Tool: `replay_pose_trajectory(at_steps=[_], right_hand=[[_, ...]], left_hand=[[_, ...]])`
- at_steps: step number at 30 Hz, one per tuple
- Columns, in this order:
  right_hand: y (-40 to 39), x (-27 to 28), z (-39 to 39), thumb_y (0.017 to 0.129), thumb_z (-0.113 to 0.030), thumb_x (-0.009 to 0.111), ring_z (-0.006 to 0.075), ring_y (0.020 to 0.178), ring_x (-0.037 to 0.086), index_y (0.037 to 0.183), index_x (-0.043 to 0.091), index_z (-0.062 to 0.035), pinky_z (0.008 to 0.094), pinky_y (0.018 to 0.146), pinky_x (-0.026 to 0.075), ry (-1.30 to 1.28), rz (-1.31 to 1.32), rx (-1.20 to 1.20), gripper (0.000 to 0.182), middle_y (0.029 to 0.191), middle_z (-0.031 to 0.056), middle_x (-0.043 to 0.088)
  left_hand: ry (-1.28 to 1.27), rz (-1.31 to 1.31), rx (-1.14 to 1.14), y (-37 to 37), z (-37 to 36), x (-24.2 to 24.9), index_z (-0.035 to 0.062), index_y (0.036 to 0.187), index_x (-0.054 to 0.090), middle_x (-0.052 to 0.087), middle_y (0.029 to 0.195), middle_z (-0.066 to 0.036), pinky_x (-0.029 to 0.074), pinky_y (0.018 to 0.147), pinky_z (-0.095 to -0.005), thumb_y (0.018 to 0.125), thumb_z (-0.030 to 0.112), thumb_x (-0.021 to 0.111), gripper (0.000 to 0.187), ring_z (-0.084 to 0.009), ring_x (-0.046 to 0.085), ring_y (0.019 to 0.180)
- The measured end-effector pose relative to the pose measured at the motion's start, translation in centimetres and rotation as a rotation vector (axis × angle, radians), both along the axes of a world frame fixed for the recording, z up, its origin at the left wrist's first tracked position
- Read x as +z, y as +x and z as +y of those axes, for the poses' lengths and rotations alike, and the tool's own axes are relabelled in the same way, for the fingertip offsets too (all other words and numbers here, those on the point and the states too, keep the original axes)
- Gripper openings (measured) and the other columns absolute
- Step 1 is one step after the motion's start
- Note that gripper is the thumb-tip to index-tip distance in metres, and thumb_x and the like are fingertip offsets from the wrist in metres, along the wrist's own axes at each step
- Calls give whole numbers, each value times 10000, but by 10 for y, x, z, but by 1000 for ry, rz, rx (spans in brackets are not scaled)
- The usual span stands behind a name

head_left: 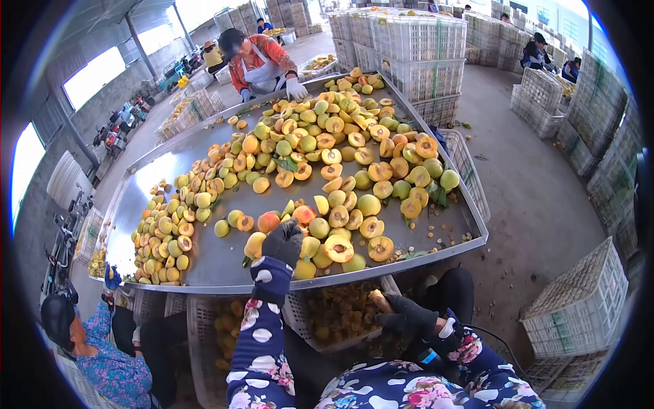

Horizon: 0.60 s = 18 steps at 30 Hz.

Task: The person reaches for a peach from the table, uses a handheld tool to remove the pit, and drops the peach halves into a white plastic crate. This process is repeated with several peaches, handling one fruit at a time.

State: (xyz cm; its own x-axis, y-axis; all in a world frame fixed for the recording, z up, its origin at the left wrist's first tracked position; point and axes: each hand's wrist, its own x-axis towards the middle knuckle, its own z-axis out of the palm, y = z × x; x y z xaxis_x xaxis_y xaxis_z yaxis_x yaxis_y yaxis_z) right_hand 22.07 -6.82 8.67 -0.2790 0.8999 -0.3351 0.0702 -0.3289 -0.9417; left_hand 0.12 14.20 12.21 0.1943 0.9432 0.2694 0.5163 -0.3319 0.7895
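Note:
My left hand [283,242], in a black glove, is over the near edge of the metal table [381,269]. Its fingers curl down among yellow peaches, beside a red-blushed peach [304,215]; whatever they grip is hidden. Lower down, my right hand [409,317], also black-gloved, is closed around a short tan thing [380,300], whose kind I cannot make out. It is above a crate [298,312] holding brownish fruit pieces under the table's edge. Whole and halved peaches [338,248] lie near my left hand, some halves showing brown pits or hollows.
Across the table stands a person in an apron [262,71], with a white-gloved hand at the pile. Another person in a blue patterned top [116,368] sits at left. Stacked white crates [426,54] rise behind; another crate [575,307] is at right.

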Motion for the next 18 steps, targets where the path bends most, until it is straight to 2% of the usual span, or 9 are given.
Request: replay_pose_trajectory(at_steps=[2, 3, 7, 8, 11, 12, 14, 17, 18], right_hand=[[3, 6, -6, 826, -179, 567, 106, 667, 531, 1136, 389, -23, 238, 545, 439, -18, -19, 11, 390, 821, 66, 519], [7, 11, -9, 825, -178, 571, 103, 682, 527, 1142, 396, -23, 241, 565, 436, -19, -48, 17, 394, 827, 64, 520], [27, -10, -17, 817, -187, 588, 117, 764, 519, 1157, 428, -24, 273, 653, 437, 135, -79, 10, 410, 868, 64, 534], [33, -15, -16, 815, -193, 590, 128, 795, 517, 1161, 431, -25, 283, 682, 433, 102, -83, -3, 416, 885, 72, 539], [46, -21, -8, 811, -209, 599, 159, 888, 513, 1172, 440, -27, 315, 769, 422, 4, -87, -33, 435, 937, 95, 555], [49, -20, -2, 807, -198, 598, 145, 835, 519, 1174, 430, -28, 302, 722, 432, -10, -101, -32, 438, 904, 80, 547], [52, -16, 8, 798, -175, 596, 117, 729, 532, 1177, 410, -28, 276, 628, 452, -48, -124, -30, 447, 839, 50, 532], [50, -8, 18, 840, -191, 549, 123, 609, 539, 1064, 477, -66, 275, 544, 435, -352, -69, 12, 266, 742, 47, 557], [48, -12, 19, 847, -190, 537, 113, 572, 524, 1046, 477, -74, 265, 512, 418, -310, -76, 8, 238, 717, 36, 549]], left_hand=[[186, 228, 2, 2, 50, -17, 22, 973, 606, 632, 883, -158, 477, 737, -296, 743, 87, 564, 243, -225, 621, 823], [227, 165, 15, 2, 82, -38, 39, 963, 616, 624, 900, -171, 476, 747, -302, 744, 86, 551, 233, -238, 620, 841], [122, 457, 29, 18, 143, -26, 63, 1010, 604, 621, 931, -155, 469, 769, -302, 759, 77, 522, 265, -257, 610, 863], [57, 535, -16, 20, 156, -30, 90, 1043, 595, 621, 944, -140, 460, 791, -315, 756, 79, 531, 294, -266, 598, 893], [291, 714, -315, 23, 183, -52, 111, 1061, 588, 620, 943, -137, 453, 800, -341, 754, 87, 545, 310, -269, 600, 882], [298, 670, -393, 19, 200, -73, 101, 986, 623, 632, 891, -128, 453, 801, -351, 730, 96, 581, 259, -267, 609, 838], [176, 738, -472, 23, 207, -79, 99, 969, 628, 633, 881, -126, 454, 800, -350, 724, 95, 587, 248, -268, 610, 833], [-2, 865, -533, 28, 212, -76, 95, 943, 634, 635, 867, -124, 456, 798, -348, 714, 94, 595, 232, -268, 611, 824], [-45, 897, -541, 29, 211, -73, 94, 934, 637, 635, 862, -123, 456, 797, -348, 711, 94, 598, 226, -269, 611, 821]])
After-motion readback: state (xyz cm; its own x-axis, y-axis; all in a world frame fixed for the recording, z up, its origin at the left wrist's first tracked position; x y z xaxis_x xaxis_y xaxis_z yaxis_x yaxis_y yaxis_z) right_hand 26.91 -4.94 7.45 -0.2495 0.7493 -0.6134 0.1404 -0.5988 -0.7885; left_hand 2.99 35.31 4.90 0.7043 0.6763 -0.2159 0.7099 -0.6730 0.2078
